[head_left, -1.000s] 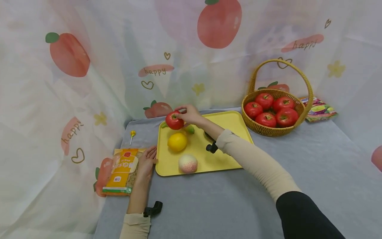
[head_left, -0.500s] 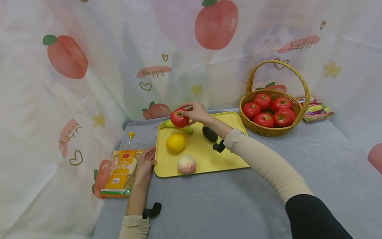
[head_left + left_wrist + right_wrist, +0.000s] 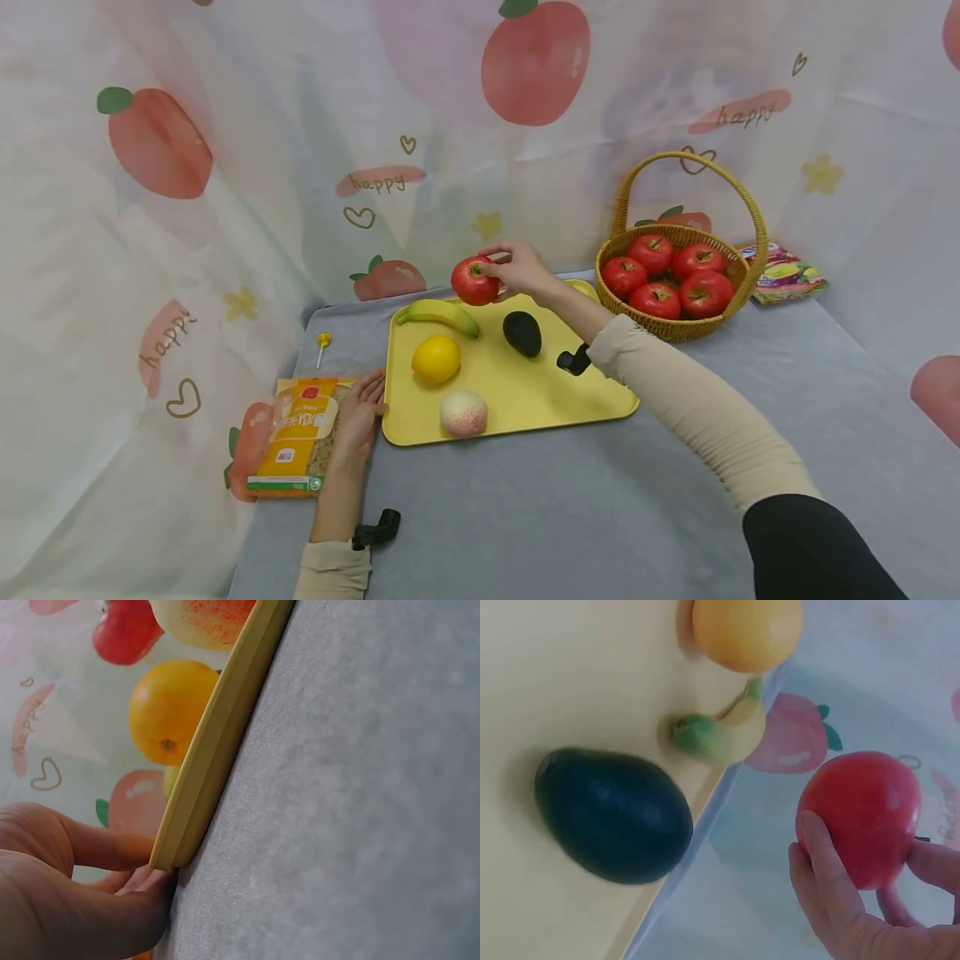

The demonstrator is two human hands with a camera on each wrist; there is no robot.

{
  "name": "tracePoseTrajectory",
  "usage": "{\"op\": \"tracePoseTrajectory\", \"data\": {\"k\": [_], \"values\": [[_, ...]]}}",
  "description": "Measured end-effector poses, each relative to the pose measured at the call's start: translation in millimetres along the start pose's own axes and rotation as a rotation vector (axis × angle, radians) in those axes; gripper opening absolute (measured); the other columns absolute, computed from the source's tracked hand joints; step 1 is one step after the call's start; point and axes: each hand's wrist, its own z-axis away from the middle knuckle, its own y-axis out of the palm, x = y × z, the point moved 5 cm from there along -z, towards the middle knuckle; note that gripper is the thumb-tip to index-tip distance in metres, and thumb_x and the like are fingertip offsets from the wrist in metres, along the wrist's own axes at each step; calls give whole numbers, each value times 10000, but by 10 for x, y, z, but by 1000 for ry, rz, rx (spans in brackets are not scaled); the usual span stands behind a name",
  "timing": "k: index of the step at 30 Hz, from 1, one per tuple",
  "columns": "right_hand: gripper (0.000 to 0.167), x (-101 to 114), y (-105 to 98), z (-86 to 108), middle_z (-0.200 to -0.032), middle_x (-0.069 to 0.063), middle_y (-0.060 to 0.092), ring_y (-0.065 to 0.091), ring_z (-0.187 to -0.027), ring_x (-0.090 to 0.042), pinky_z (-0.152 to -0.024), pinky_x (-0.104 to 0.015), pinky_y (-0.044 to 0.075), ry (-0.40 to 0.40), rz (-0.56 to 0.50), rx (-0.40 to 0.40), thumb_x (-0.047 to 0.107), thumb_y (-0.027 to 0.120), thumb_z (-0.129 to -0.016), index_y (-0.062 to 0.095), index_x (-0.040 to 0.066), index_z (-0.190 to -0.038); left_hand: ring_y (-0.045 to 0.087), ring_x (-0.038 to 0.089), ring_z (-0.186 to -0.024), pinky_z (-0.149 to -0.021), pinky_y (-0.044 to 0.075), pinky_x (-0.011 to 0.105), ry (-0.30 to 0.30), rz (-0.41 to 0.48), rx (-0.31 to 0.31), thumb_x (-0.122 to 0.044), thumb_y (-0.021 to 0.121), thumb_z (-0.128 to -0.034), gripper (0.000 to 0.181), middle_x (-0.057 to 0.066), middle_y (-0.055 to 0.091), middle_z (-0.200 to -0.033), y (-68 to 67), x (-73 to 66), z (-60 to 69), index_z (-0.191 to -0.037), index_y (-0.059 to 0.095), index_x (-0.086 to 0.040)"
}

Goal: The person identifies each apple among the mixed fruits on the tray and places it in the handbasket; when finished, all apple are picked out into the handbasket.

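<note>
In the head view my right hand [image 3: 519, 271] holds a red apple [image 3: 472, 282] above the far edge of a yellow tray [image 3: 562, 400]. The right wrist view shows thumb and fingers curled round this apple [image 3: 861, 817], with its stem to one side. At the tray's left edge is my left hand [image 3: 358, 421], its fingers mostly straight and touching the rim [image 3: 199, 780]. On the tray lie a banana [image 3: 438, 315], a dark avocado [image 3: 522, 333], a yellow lemon-like fruit [image 3: 436, 359] and a pale peach [image 3: 462, 413] with pink speckles.
A wicker basket [image 3: 682, 331] with several red apples [image 3: 707, 294] stands at the tray's back right. A colourful packet [image 3: 787, 275] lies behind it. An orange food bag [image 3: 300, 437] and a yellow lollipop [image 3: 323, 340] lie left of the tray. A printed curtain hangs behind.
My right hand has carried the apple right and slightly upward, off from over the banana. Banana and avocado now show fully. My left hand has stayed at the tray's edge.
</note>
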Motion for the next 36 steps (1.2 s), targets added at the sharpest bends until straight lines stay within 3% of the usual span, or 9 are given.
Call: {"op": "tracePoseTrajectory", "data": {"k": [15,26,31,36], "values": [[445,-19,-526,232,-1452,-248,541,665,-1145,-456,-770,-496,644,47,-29,-54,93,628,-1028,555,32,-1463,354,345,-1516,-1240,303,436,-26,-21,-23,316,404,-826,770,268,369,-1617,21,22,-1,-1556,375,73],[453,-131,-900,260,-1440,-252,533,665,-1092,-401,-778,-490,644,65,-18,-85,108,611,-1035,530,21,-1472,380,308,-1507,-1227,331,413,-52,-59,-53,300,434,-838,774,220,395,-1617,-14,16,-4,-1560,404,23],[466,-149,-1096,317,-1447,-243,529,665,-1100,-387,-757,-476,647,81,13,-143,116,621,-1029,539,19,-1478,366,324,-1514,-1233,317,418,-44,-61,-39,299,422,-843,763,240,380,-1620,-16,27,-5,-1560,391,41],[498,-188,-1287,386,-1495,-234,479,624,-1167,-396,-826,-503,627,122,19,-174,132,618,-1035,512,35,-1511,350,332,-1521,-1237,307,419,-30,-51,-17,302,410,-844,762,254,362,-1625,-7,17,8,-1563,373,55]]}}
